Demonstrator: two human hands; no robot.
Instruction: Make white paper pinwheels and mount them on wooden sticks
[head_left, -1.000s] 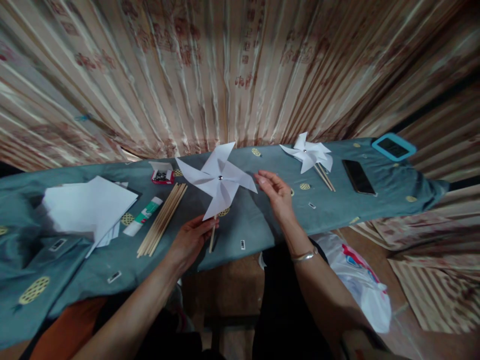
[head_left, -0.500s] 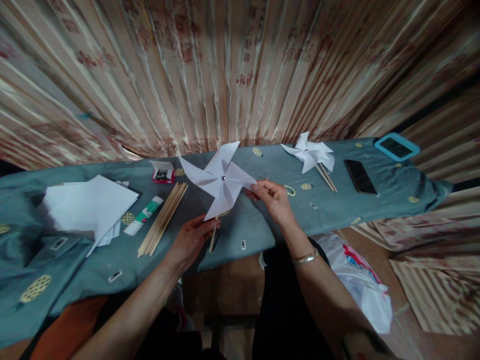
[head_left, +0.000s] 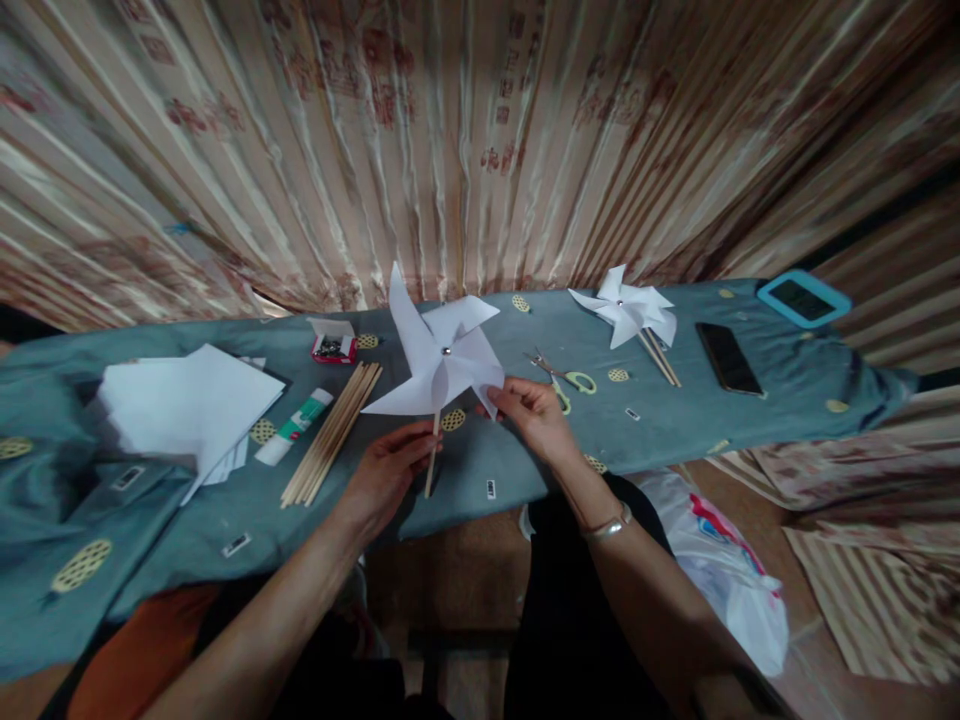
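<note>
A white paper pinwheel point(head_left: 447, 352) with a shiny pin at its centre stands upright on a thin wooden stick point(head_left: 432, 460). My left hand point(head_left: 386, 470) is closed round that stick just below the blades. With thumb and fingers, my right hand point(head_left: 534, 412) pinches the tip of the lower right blade. Scissors point(head_left: 562, 376) with yellow-green handles lie just beyond my right hand. Left of my left hand is a bundle of wooden sticks point(head_left: 330, 435), and beside it a glue stick point(head_left: 294, 427). A small red box point(head_left: 334, 345) of pins sits open behind them.
Stacked white paper point(head_left: 184, 405) lies at the left of the cloth-covered table point(head_left: 457, 505). Toward the right are finished-looking pinwheels point(head_left: 626, 308), a phone point(head_left: 727, 357) and a blue-framed device point(head_left: 804, 299). A curtain point(head_left: 465, 150) hangs behind; a plastic bag point(head_left: 720, 570) rests on the floor.
The pinwheel's blades have turned on the stick. My right hand has moved slightly down with a blade tip, and the scissors now show more fully.
</note>
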